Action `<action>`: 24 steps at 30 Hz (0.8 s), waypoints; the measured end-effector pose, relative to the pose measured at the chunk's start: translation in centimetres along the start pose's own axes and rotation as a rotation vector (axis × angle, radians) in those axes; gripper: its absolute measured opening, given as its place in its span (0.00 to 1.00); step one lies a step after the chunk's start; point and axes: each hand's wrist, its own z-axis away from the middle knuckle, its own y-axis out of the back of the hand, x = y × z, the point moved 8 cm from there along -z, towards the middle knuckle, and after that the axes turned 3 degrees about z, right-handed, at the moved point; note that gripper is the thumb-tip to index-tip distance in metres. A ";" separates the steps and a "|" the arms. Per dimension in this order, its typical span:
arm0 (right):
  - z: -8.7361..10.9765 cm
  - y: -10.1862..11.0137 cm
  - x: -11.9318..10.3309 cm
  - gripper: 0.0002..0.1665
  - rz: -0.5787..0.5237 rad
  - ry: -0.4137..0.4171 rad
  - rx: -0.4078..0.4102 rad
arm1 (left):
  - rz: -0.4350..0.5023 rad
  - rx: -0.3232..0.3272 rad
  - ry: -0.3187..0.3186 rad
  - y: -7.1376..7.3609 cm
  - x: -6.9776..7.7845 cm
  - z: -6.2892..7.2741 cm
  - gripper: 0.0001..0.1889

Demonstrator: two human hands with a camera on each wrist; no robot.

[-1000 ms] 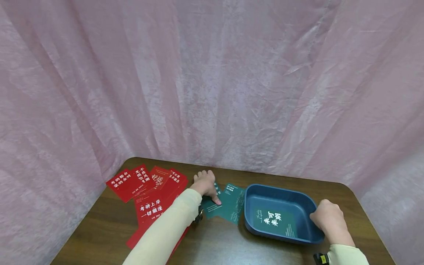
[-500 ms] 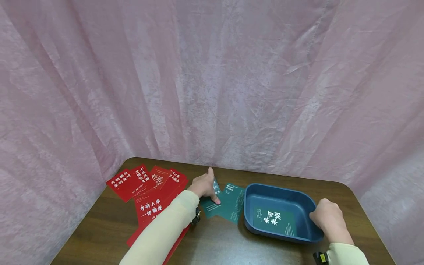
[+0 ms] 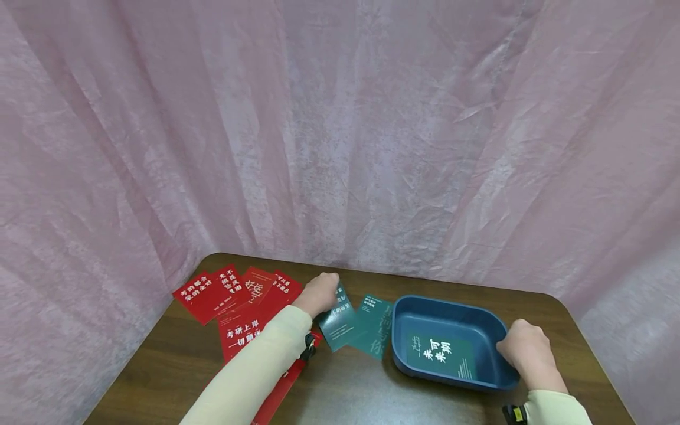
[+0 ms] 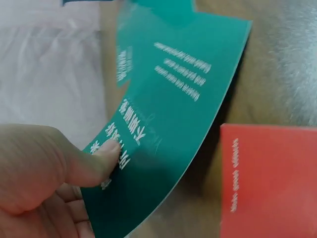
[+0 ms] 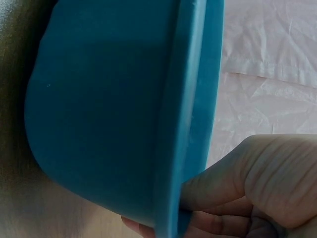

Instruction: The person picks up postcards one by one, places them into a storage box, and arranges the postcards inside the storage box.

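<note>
My left hand point(image 3: 319, 293) pinches a green card point(image 4: 163, 114) with white lettering, thumb on its printed face and fingers behind. In the left wrist view the card bends, its held end lifted from the table. Its other end overlaps a second green card point(image 3: 373, 326) lying to the right. My right hand point(image 3: 526, 349) grips the right rim of a blue tray point(image 3: 451, 303), thumb inside and fingers outside, as the right wrist view point(image 5: 218, 198) shows. Flat in the tray lies another green card point(image 3: 463, 356).
Several red cards point(image 3: 239, 330) overlap on the left of the wooden table point(image 3: 143, 360), partly under my left forearm. Pink curtain point(image 3: 340, 147) hangs behind the table's back edge.
The left hand has drawn back slightly left, and its extended fingers have closed on the green card's far end, which now bends up. The right hand and tray have stayed put.
</note>
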 end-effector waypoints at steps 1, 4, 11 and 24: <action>0.0 0.0 0.0 0.15 0.001 0.001 0.000 | 0.005 0.003 -0.005 0.3 -0.1 0.1 0.11; 0.0 0.0 -0.1 0.15 0.005 0.011 0.005 | 0.019 0.014 -0.018 1.2 -0.2 0.3 0.13; 0.0 0.0 0.0 0.12 0.003 0.024 0.003 | 0.035 0.098 -0.074 3.8 -0.1 0.8 0.22; -0.8 -0.1 0.3 0.13 0.006 0.035 0.004 | 0.210 0.368 -0.185 8.7 1.7 2.0 0.14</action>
